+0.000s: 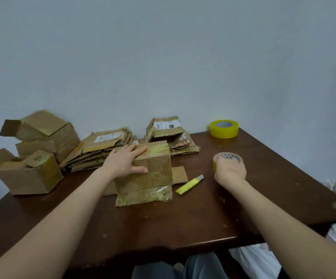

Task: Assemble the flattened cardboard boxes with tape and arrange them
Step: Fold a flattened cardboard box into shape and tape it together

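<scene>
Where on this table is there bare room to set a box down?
Bare table runs along the near edge, in front of the box under the left hand, and on the right, between the far tape roll and the right hand. Left and back are crowded: assembled boxes, flattened stacks.

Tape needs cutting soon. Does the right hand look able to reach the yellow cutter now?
Probably yes: the yellow cutter lies uncovered on the table between the box and the right hand. But that hand grips a tape roll, so it must let go first.
</scene>
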